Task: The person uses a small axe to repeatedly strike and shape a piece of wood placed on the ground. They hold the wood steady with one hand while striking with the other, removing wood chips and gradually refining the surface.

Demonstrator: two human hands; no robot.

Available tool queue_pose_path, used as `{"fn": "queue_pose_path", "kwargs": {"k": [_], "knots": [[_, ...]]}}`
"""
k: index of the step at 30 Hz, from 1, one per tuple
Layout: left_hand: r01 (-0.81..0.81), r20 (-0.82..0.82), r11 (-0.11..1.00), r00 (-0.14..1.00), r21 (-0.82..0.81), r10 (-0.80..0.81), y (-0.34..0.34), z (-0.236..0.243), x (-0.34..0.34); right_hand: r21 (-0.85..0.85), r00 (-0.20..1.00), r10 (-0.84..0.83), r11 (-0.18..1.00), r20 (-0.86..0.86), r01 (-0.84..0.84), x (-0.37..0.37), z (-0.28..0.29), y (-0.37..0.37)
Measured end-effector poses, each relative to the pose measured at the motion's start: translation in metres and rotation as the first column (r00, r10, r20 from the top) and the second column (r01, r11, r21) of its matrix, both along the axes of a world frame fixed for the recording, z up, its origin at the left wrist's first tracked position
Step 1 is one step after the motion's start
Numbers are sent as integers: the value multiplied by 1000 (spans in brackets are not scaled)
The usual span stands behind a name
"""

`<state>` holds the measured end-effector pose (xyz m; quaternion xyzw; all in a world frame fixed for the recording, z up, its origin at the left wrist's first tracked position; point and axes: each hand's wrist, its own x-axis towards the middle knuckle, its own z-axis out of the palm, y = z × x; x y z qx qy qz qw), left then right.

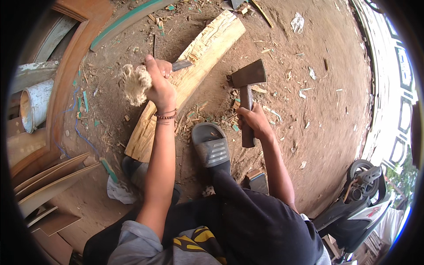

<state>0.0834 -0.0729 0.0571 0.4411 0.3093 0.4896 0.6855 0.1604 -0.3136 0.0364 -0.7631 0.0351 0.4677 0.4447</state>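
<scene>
My left hand is closed around a chisel. The end of its handle is frayed into a pale fibrous clump, and its dark blade rests against the roughly cut side of a long wooden beam. That beam lies slanted on the dirt ground, its near end close to my left foot. My right hand grips a hatchet by its dark wooden handle. The hatchet's broad metal head is up, to the right of the beam and apart from it.
Wood chips litter the dirt around the beam. My sandalled foot is beside it. At the left stand a brown wooden frame, a whitish cylinder and stacked boards. A motorcycle is at the lower right.
</scene>
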Motion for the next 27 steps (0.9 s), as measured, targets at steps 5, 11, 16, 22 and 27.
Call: {"fn": "queue_pose_path", "kwargs": {"k": [5,11,16,22,27], "knots": [[-21,14,984,1000,177,18,-15,1,-2,-1,999,42,999,23,-42,-5,-5,1],[38,-198,973,980,229,9,-20,-15,-2,-22,994,14,1000,106,-12,-5,7,5],[48,-532,773,752,633,389,-19,-46,-3,-27,971,170,986,168,-167,-11,79,34],[184,-558,615,666,766,495,-8,-60,-5,49,612,425,794,667,-605,-10,210,81],[120,-620,983,785,142,-6,-5,-35,-14,27,208,248,579,946,-815,-58,258,112]]}}
